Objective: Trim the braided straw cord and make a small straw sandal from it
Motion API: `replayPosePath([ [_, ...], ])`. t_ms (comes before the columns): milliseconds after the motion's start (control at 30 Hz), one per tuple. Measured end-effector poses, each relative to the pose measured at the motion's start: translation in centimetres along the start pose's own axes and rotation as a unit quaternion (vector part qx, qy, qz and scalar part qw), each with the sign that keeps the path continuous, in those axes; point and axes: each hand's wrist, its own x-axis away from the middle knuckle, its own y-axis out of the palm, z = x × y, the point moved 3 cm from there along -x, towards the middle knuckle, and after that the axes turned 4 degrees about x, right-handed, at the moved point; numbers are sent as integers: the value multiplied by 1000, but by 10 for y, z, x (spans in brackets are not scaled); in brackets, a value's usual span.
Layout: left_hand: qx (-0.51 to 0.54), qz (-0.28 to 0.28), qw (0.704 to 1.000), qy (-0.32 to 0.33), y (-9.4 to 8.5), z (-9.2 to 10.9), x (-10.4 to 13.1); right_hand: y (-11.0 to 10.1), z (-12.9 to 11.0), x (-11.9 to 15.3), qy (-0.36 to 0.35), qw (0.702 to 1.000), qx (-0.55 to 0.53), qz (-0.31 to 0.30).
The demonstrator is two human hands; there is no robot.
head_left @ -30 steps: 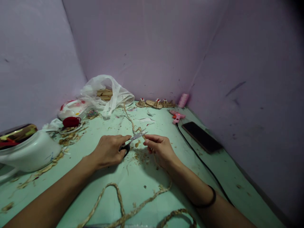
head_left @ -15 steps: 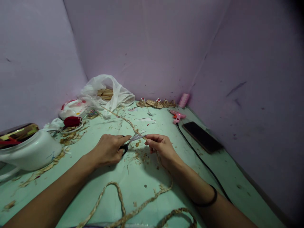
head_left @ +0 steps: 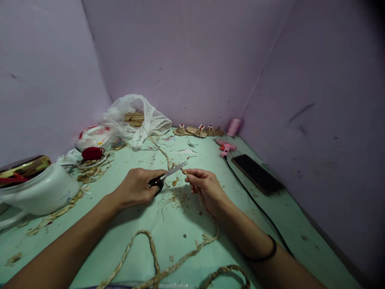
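In the head view my left hand (head_left: pixel 138 186) grips the black handles of a pair of scissors (head_left: pixel 175 169), whose blades look closed and point up and to the right. The blades lie at a braided straw cord (head_left: pixel 162 151). My right hand (head_left: pixel 205 188) pinches the cord just right of the blade tips. From there the cord (head_left: pixel 187 257) runs under my right hand and loops along the near edge of the table. Its far part leads back to a white plastic bag (head_left: pixel 156 122).
A pink glue gun (head_left: pixel 225 148) with a black cable and a dark phone (head_left: pixel 257 174) lie at the right. Small woven pieces (head_left: pixel 201 131) and a pink spool (head_left: pixel 234 127) stand by the back wall. At left are a white pot (head_left: pixel 45 192) and straw scraps (head_left: pixel 90 174).
The scissor blades have come together and now point more upward. The far part of the cord has shifted beside them. My right hand has moved very slightly right.
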Motion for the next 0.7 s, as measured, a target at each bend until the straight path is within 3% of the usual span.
replayPosePath([
  [100, -12, 40, 999, -34, -7, -5, -1, -1, 1, 0, 10, 1000, -4, -6],
  [333, -101, -29, 994, -19, -4, -3, -2, -3, 3, -2, -30, 998, 56, 3],
  [700, -90, -27, 995, -15, -4, -4, 0, 0, -1, 2, -52, 995, 80, -9],
])
